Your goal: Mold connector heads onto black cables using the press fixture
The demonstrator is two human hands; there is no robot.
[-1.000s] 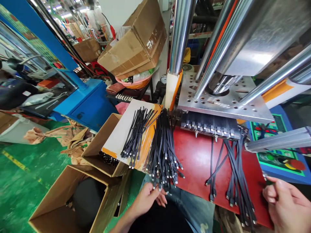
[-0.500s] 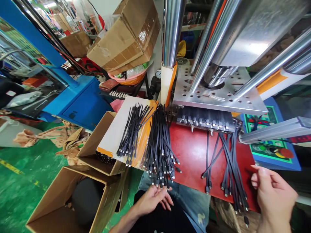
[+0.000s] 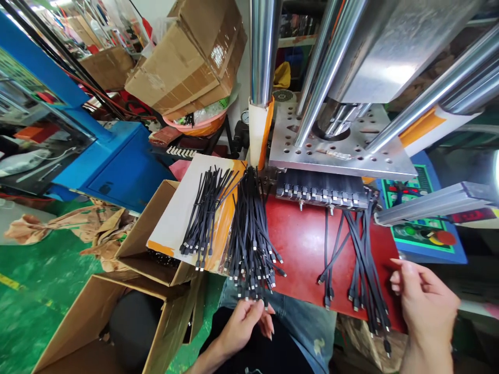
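Note:
My left hand [image 3: 247,323] is low in the middle, thumb and forefinger pinched at the lower plug ends of a thick pile of black USB cables [image 3: 253,234]. One cable end seems to sit at the fingertips; the other fingers curl below. At the right, my right hand [image 3: 427,298] hovers beside the red work surface, fingers curled and nothing visible in them. Nearest to it hang several black cables [image 3: 362,259] from the metal mold [image 3: 322,189] under the press plate [image 3: 339,148]. A smaller cable bundle [image 3: 206,213] lies on the white board [image 3: 167,221].
Open cardboard boxes [image 3: 78,311] stand on the green floor at lower left. A control panel [image 3: 424,234] with buttons is behind my right hand, near a slanting metal bar [image 3: 432,202]. Steel columns [image 3: 265,52] rise around the press. A blue machine [image 3: 113,171] stands left.
The view has shifted slightly, so the scene sits a little further left. My right hand keeps about the same place beside the red surface; my left hand stays at the cable ends, its fingers drawn closer together.

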